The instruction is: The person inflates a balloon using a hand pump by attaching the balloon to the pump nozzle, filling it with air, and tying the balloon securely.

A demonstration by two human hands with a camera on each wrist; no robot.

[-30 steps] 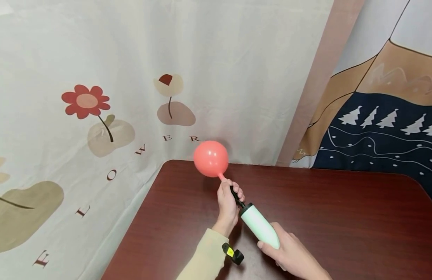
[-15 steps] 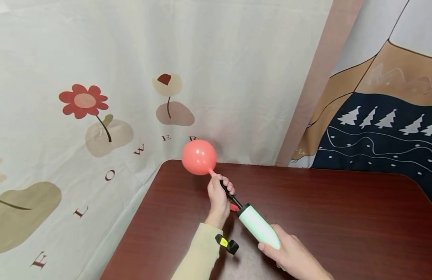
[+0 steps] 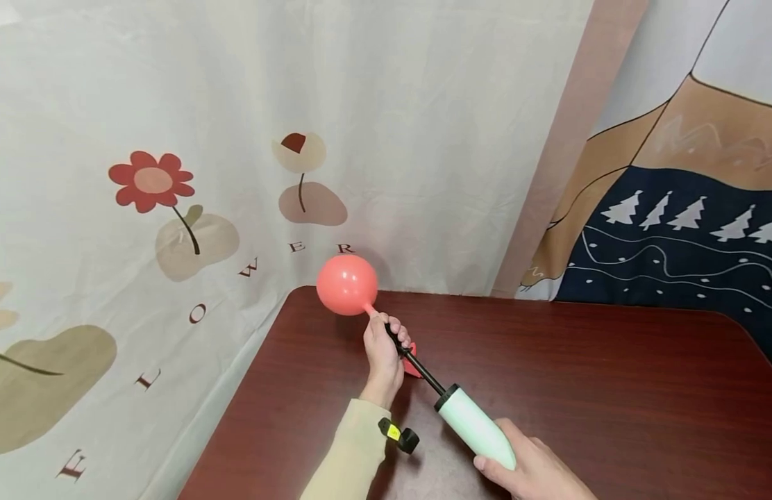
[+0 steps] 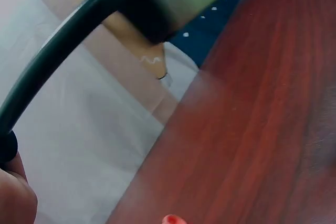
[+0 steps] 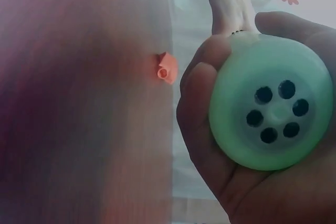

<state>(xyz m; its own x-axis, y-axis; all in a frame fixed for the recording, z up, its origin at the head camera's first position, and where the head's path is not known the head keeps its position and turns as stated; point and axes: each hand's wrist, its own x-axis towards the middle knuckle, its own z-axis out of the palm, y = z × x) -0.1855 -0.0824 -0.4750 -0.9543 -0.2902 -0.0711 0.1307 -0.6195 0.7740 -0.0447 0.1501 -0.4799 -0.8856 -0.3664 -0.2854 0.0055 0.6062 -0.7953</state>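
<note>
A round coral-red balloon [image 3: 347,285], inflated, points up and left from my left hand [image 3: 384,354]. That hand grips the balloon's neck together with the black front end of a balloon pump [image 3: 476,427]. Around the pump's mint-green barrel my right hand [image 3: 536,465] is wrapped, near its rounded rear end. Between the two hands a long stretch of the black rod [image 3: 426,371] is drawn out. In the right wrist view the barrel's end cap [image 5: 278,109] shows a ring of dark holes, with fingers curled about it.
Partly behind my left hand, a small coral-red item [image 3: 413,364] lies on the brown wooden table [image 3: 586,389]; its round opening shows in the right wrist view. A pale curtain [image 3: 436,139] with printed flowers hangs along the table's back and left edges.
My left hand and the balloon have shifted left. The right hand has pulled the barrel down and right, exposing more rod. The coral-red item on the table has come into view.
</note>
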